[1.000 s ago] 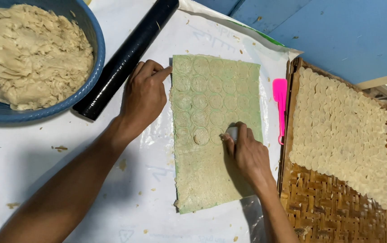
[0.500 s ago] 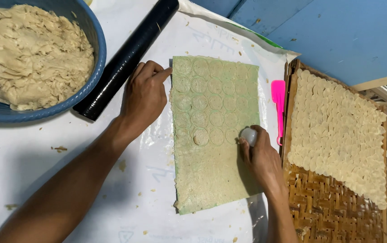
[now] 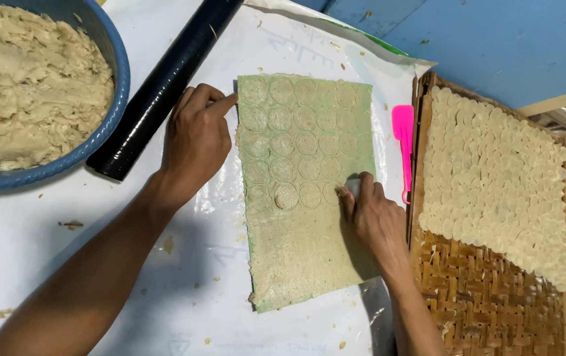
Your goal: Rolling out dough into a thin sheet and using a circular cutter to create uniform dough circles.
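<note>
- My left hand (image 3: 194, 142) lay flat and open on the white plastic sheet (image 3: 46, 264), fingertips pinning the left edge of the rolled dough sheet (image 3: 306, 244).
- My right hand (image 3: 375, 221) was closed around a small round cutter (image 3: 353, 186), pressing it into the dough near the right edge, at the end of the lowest stamped row.
- To do this step well, I judged the cutter should go straight down just beside the last circle, so little dough was wasted between rounds, while the other hand kept the sheet from sliding.
- The dough sheet was a thin, pale greenish-beige rectangle, grainy on top, its upper half marked with tidy rows of circles and its lower half unmarked.
- A glossy black rolling pin (image 3: 164, 86) lay slanted just beside my left hand.
- A blue bowl (image 3: 102, 142) held a lumpy, torn mass of beige dough.
- A woven bamboo tray (image 3: 487, 303) to the right carried overlapping pale discs, with a pink plastic scraper (image 3: 403, 148) lying along its left rim.
</note>
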